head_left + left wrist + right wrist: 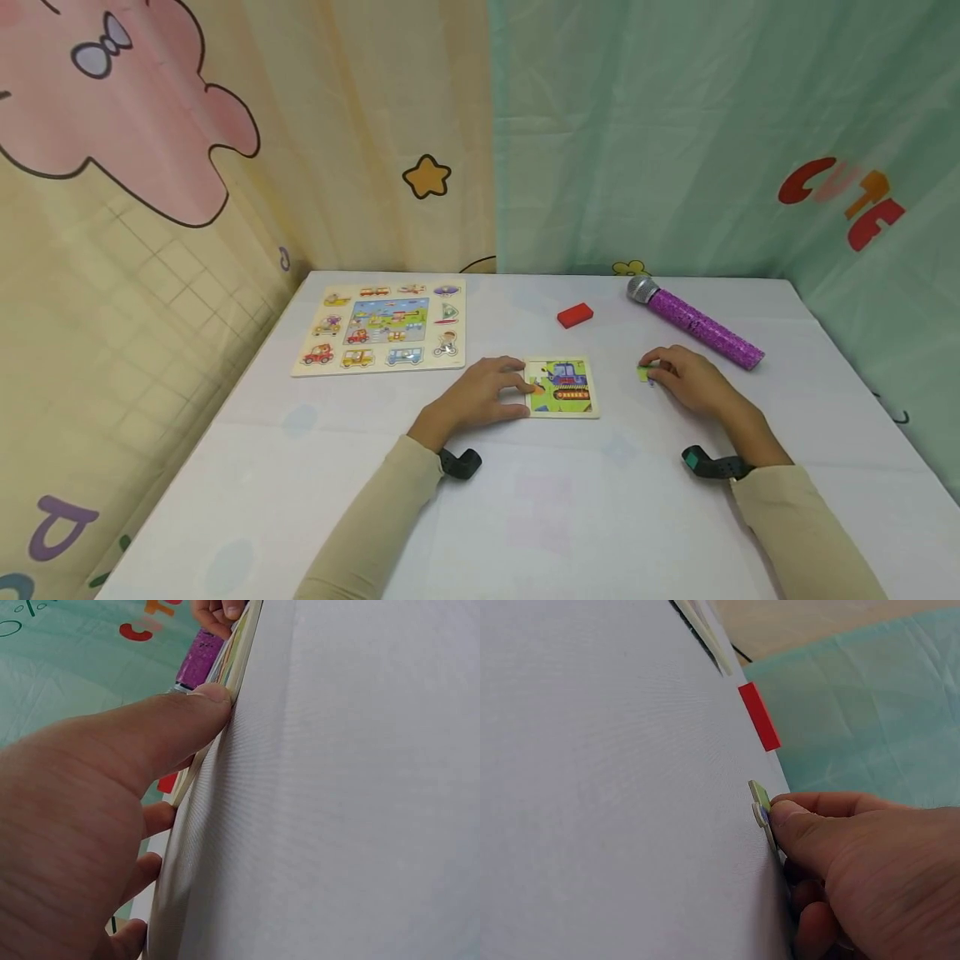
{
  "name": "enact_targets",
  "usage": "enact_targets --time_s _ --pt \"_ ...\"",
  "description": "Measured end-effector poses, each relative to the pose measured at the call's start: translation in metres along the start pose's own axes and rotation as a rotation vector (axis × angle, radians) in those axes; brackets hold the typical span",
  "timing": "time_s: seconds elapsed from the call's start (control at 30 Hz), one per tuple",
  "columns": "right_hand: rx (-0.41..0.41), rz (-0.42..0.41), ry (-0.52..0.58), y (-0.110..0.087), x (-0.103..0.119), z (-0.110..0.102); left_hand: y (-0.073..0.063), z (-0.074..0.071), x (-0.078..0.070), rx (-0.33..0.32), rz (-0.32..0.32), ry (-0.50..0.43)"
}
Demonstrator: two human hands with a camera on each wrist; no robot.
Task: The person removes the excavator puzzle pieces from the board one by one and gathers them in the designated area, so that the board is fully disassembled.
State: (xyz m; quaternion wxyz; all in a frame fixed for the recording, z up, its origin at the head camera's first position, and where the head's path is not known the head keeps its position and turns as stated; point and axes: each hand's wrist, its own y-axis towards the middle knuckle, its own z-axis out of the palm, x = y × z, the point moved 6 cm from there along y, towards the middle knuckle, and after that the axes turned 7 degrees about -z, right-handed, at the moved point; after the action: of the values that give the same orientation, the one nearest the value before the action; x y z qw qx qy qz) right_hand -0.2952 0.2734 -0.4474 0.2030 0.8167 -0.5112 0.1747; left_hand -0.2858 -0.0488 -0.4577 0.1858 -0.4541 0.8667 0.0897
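Note:
A small framed jigsaw puzzle (572,388) with a blue and red digger picture lies flat on the table. My left hand (480,393) holds its left side, thumb at the near corner and fingers along the edge; in the left wrist view the thumb (187,720) presses on the frame's rim. A gap with orange and white shows in the picture beside the index finger. To the right, my right hand (693,379) pinches a green puzzle piece (643,373) just at the table top. The right wrist view shows this piece (759,796) tilted between thumb and index finger.
A larger wooden vehicle puzzle board (454,333) lies at the back left. Behind the small puzzle is a red block (575,315). A glittery purple microphone (701,325) lies beyond the right hand. Printed curtains (637,125) hang behind the white table (585,517).

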Motion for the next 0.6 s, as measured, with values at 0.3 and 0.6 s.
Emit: enact_targets --time_s 0.3,0.6 --pt "0.002 0.012 -0.009 -0.0011 -0.0007 0.0017 -0.0002 0.0004 0.0003 0.01 -0.001 0.001" --pt "-0.003 0.036 0.029 -0.0007 -0.0009 0.0003 0.0004 -0.0003 0.0001 0.007 -0.002 -0.009"
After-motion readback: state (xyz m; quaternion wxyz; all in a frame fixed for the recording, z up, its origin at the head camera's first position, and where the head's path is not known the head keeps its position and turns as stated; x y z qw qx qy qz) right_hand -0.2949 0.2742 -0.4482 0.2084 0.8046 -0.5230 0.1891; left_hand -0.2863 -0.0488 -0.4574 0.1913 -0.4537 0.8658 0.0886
